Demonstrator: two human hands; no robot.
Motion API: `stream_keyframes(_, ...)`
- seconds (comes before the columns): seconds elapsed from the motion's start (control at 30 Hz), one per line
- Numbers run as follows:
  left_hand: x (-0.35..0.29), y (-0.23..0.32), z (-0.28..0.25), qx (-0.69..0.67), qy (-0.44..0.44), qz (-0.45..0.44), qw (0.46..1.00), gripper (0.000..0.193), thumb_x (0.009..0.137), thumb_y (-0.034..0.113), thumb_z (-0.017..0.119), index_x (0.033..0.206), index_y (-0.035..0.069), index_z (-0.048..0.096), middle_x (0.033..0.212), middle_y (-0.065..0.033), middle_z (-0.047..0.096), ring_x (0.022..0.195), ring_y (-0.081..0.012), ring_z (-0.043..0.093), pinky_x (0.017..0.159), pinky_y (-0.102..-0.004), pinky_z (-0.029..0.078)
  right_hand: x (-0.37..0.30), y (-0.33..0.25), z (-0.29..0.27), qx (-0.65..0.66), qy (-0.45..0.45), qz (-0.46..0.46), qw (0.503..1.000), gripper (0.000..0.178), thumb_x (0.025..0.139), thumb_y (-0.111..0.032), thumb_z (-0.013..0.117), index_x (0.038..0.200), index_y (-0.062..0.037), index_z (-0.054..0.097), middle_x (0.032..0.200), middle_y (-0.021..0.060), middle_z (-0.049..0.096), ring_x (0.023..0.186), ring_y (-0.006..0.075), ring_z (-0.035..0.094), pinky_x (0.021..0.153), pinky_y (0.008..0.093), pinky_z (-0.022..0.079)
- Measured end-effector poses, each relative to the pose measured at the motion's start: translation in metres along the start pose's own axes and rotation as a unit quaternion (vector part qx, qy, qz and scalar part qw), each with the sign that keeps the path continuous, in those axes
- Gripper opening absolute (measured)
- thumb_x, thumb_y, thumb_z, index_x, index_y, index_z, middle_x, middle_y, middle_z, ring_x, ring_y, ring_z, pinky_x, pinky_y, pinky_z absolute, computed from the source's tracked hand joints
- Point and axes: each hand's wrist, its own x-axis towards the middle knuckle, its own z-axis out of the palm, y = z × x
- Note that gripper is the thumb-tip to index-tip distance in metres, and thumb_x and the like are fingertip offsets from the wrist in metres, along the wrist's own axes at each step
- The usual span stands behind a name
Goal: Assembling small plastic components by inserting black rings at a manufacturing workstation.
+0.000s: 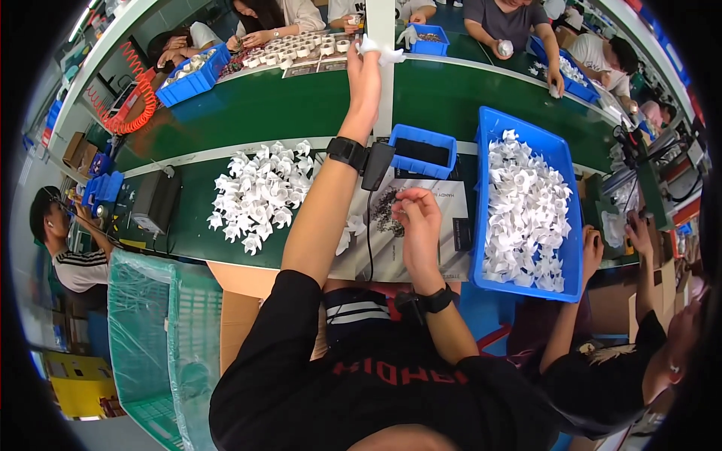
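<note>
My left hand (364, 84) is stretched far forward beside the white post. Its fingers are closed on a white plastic piece (383, 51) with pointed ends. Nearer to me, my right hand (420, 224) is raised over a printed sheet, thumb and fingertips pinched together. Whatever they hold is too small or hidden to make out. Just left of those fingers lies a pile of small dark parts (386, 213), perhaps screws. Many similar white pieces are heaped on the green bench (259, 192), and more fill a large blue bin (481, 218) to my right.
A small blue tray with a black bottom (425, 167) stands behind the sheet. A cable (369, 240) hangs from my left wrist strap. At the left are a grey box-shaped device (156, 199) and a green crate (143, 331). Co-workers sit across the bench and close on my right.
</note>
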Motion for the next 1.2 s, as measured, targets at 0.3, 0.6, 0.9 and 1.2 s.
stream_keyframes(0.3,-0.079,0.074,-0.106,0.066,0.008,0.049,0.997,0.044,0.092,0.025,0.051,0.129,0.000,0.046,0.125,-0.0106,0.052,0.110,-0.0194,0.054,0.095,-0.0360,0.040,-0.027,0.020,-0.048,-0.159,-0.008,0.014,0.987,0.012,0.095,-0.009,0.049,0.102,-0.0030,0.056,0.062,-0.0023,0.048,0.055,0.0057,0.043,0.052,0.0205,0.034)
stream_keyframes(0.6,-0.239,0.043,-0.149,0.611,-0.142,0.076,0.775,0.035,0.084,0.024,0.063,0.115,0.009,0.059,0.111,-0.0085,0.060,0.101,-0.0271,0.056,0.084,-0.0350,0.043,-0.022,0.004,-0.065,-0.329,-0.064,-0.017,0.942,0.011,0.089,-0.004,0.058,0.099,-0.0011,0.062,0.061,-0.0036,0.047,0.055,0.0031,0.043,0.050,0.0198,0.033)
stream_keyframes(0.9,-0.252,0.009,-0.148,0.616,-0.159,0.107,0.764,0.037,0.078,0.022,0.069,0.113,0.010,0.061,0.103,-0.0065,0.060,0.095,-0.0248,0.055,0.077,-0.0352,0.042,-0.015,-0.006,-0.079,-0.567,-0.069,-0.151,0.807,0.007,0.080,-0.004,0.065,0.086,0.0005,0.065,0.071,0.0086,0.061,0.057,0.0157,0.057,0.058,0.0265,0.046)
stream_keyframes(1.2,-0.255,0.020,-0.143,0.597,-0.185,0.053,0.778,0.033,0.079,0.023,0.070,0.108,0.010,0.063,0.100,-0.0083,0.060,0.091,-0.0270,0.056,0.076,-0.0374,0.044,0.002,-0.004,-0.067,-0.666,-0.076,-0.134,0.730,0.008,0.077,-0.008,0.064,0.084,-0.0024,0.065,0.076,0.0117,0.064,0.066,0.0287,0.063,0.060,0.0353,0.049)
